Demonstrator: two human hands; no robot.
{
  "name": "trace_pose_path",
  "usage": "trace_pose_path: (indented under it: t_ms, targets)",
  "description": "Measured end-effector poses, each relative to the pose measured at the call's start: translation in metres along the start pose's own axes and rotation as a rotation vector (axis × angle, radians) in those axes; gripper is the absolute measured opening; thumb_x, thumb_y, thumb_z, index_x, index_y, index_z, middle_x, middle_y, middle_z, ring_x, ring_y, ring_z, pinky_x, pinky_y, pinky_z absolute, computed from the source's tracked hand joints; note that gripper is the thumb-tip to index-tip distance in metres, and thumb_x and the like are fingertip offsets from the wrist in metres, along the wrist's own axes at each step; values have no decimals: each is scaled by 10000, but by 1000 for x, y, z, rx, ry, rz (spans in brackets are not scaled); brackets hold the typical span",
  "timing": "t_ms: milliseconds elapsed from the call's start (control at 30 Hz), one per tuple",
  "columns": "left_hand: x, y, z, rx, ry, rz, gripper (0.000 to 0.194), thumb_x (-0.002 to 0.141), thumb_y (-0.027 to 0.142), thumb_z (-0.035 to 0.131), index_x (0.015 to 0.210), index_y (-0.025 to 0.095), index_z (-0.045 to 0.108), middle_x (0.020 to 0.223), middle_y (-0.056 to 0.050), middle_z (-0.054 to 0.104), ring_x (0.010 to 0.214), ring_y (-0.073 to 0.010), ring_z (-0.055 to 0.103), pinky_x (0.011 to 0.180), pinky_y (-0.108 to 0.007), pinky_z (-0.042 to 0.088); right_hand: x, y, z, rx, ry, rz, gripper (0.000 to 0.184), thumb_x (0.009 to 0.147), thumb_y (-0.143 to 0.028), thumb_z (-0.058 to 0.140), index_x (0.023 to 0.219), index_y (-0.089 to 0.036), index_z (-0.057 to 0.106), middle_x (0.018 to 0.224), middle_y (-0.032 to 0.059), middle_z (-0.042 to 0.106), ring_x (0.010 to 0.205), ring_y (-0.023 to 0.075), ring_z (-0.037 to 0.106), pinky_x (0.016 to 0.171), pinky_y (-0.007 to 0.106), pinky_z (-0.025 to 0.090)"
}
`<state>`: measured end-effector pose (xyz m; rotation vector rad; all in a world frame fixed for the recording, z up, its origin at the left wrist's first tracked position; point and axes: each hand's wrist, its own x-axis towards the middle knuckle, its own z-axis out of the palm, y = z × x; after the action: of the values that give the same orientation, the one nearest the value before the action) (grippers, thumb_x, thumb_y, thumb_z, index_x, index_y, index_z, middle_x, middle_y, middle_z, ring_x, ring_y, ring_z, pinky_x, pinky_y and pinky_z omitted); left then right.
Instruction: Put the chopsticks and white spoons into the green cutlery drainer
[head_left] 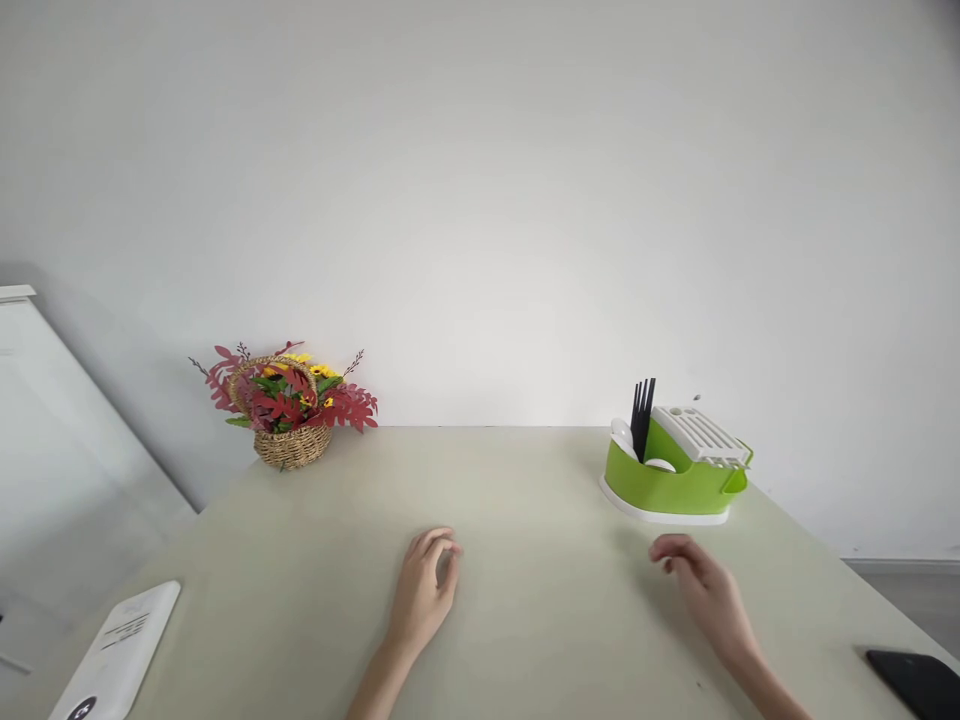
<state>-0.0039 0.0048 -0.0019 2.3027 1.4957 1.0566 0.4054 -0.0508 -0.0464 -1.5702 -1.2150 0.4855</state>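
My left hand (427, 588) is low over the middle of the pale table (525, 620), its fingers loosely bent and a gap showing between thumb and fingers. Nothing is visible in it. On the right, my right hand (703, 595) hovers above the tabletop with a shadow beside it. Its fingers curve inward, the thumb a little apart, and no object shows in the grasp. Just beyond that hand stands a green cutlery holder (652, 488) with a white base. It holds black chopsticks (642, 420), white spoons (622, 437) and a white slotted rack (701, 437).
A wicker basket (294, 447) of red and yellow artificial flowers stands at the back left. At the near left lies a white flat device (120, 650); a black phone-like object (916, 682) lies at the right edge. Behind the table rises a plain wall (480, 220).
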Motion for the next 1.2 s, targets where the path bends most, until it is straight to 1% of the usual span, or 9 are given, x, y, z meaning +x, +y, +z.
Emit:
trace_pose_path:
  t_ms: [67,100,200,400,567,633,733,900,1200]
  targets:
    - [0,1,-1,-12,-3,7,183,991,299,520,945,243,687,1176,-91,711,1163,-274,647,1001,-463,532,-8,-15,20,103,-288,-25,216,809,-286,463,878,-236,661,836,33,713,798,223,659,738,325,504]
    - [0,2,-1,-20,-3,10,177,990,295,521,951,244,686,1163,-89,714,1153,-269,651,998,-454,533,-11,-22,28,126,-359,-19,227,808,-276,456,875,-238,670,814,26,717,775,217,654,719,317,500]
    - [1,6,-2,-50,-1,13,162,988,288,523,969,250,680,1103,-75,724,1109,-251,666,974,-420,543,-19,-34,42,52,-338,-5,205,801,-253,471,834,-243,673,777,5,712,752,204,641,728,306,473]
    - [0,13,-2,-81,-36,21,175,1007,296,496,981,257,664,1025,-66,723,1043,-242,675,930,-381,541,-25,-32,38,-18,-294,33,221,841,-281,429,850,-251,648,809,1,694,797,206,638,766,305,453]
    - [-2,23,-3,-50,-167,12,199,1023,316,466,1002,264,657,922,-35,706,757,-192,652,804,-333,537,-24,-32,38,-40,-301,24,225,845,-285,424,853,-252,646,815,4,693,800,209,630,774,311,446]
    - [-3,27,-4,-24,-208,22,201,1021,310,464,996,265,658,899,-28,704,721,-185,637,767,-317,527,-23,-32,38,-44,-302,23,223,843,-284,427,856,-254,647,817,1,696,799,207,633,773,308,447]
    - [-3,31,-4,-1,-217,33,205,1012,291,461,985,257,662,883,-30,712,747,-186,649,758,-303,515,-23,-33,38,-44,-300,20,219,837,-286,430,853,-257,646,818,-2,699,805,207,639,774,302,451]
    - [-4,32,-3,47,-238,45,225,1000,272,456,982,248,679,586,44,584,537,-155,544,755,-309,509,-24,-35,37,-39,-300,19,224,830,-298,438,854,-253,656,813,6,708,797,213,651,759,302,464]
    - [-5,34,-2,56,-220,78,234,994,267,459,958,258,689,597,34,626,538,-161,567,736,-305,503,-23,-35,37,-18,-287,6,211,811,-293,456,835,-254,662,781,0,703,772,214,651,740,301,468]
